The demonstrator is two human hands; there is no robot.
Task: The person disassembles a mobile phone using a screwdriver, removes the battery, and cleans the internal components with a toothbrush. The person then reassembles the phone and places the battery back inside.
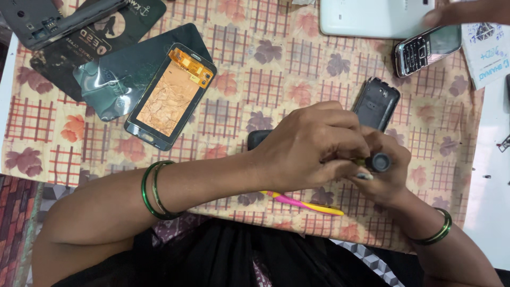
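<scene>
Beyond the left fingers, up and to the left, lies an opened phone screen assembly (171, 96). The left hand (308, 146) curls its fingers together around a screwdriver (378, 162), covering a dark phone (258, 139). The right hand (383, 170) pinches the tool's black cap, probably steadying it; a back frame (376, 103) lies just beyond.

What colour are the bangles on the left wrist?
The bangles are dark green, seen clearly in the head view, just behind the left hand.

Dark printed packet (101, 32) top-left, phone screen assy (171, 96) w/ orange-tan back beside it, white printed card (486, 50) top-right, keypad phone w/ grey screen (427, 49) adjacent.
</scene>
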